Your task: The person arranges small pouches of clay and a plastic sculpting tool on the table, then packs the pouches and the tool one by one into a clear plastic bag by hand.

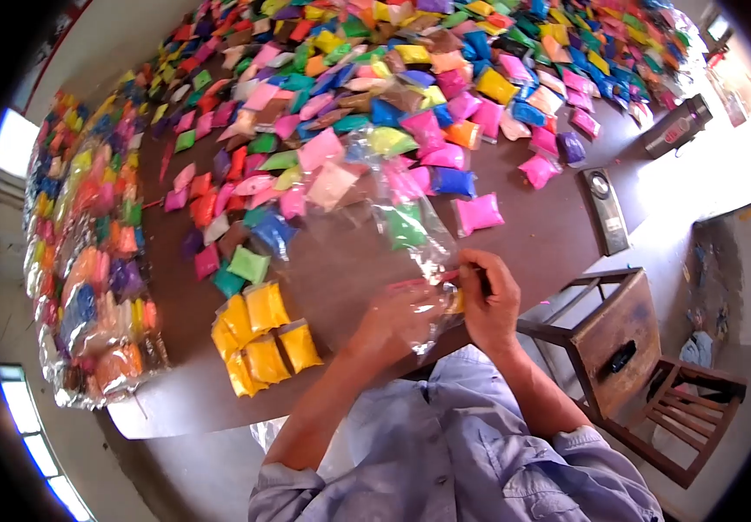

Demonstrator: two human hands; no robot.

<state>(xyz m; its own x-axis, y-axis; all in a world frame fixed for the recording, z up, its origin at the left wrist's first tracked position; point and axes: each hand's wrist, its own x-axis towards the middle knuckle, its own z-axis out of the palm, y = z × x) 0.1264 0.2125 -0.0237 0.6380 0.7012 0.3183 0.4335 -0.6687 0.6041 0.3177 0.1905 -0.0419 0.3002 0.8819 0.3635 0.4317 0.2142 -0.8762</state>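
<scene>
A long clear plastic bag stretches over the table between my hands, with a thin pinkish-red strip across its near end. My right hand pinches the bag's edge by that strip, thumb and fingers together. Blurred and partly covered by shiny plastic, my left hand is closed on the bag's near end; its fingertips are hard to make out. A small yellow patch shows beside the right fingers. Left of my left hand, several yellow packets lie grouped near the table's front edge.
A big heap of small coloured packets covers the far side of the brown table. Large clear bags of packets stand at the left. On the right are a metal-coloured device, a dark cylinder and a wooden chair.
</scene>
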